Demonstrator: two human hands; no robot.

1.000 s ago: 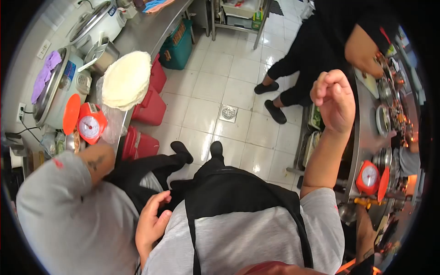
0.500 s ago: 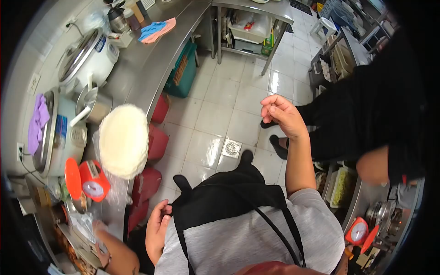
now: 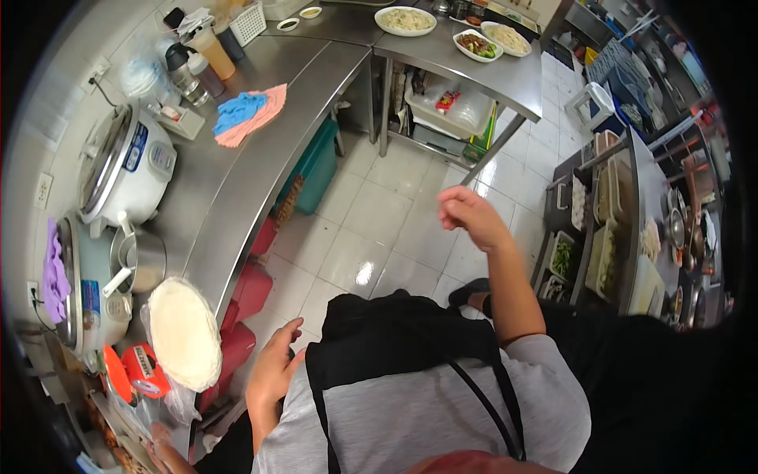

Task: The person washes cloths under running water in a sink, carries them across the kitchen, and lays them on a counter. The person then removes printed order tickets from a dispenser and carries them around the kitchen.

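Note:
My left hand hangs low beside the black apron, its fingers apart and holding nothing. Raised over the tiled floor, my right hand has its fingers curled together; whether anything small is inside cannot be seen. Nearest my left hand on the counter is a stack of round pale sheets on plastic. An orange scale stands beside the stack. Farther along the counter lie blue and pink cloths. Three dishes of food, one a white plate, rest on the far steel table.
A white rice cooker and a metal pot line the left counter. Red bins and a green bin stand under it. A co-worker's hand is at lower left, another person's dark legs at right. Shelves hold food trays.
The view has moved forward toward the far table, whose dishes now show. My right hand has come down and inward, its fingers curling more. The co-workers have slid toward the lower edges.

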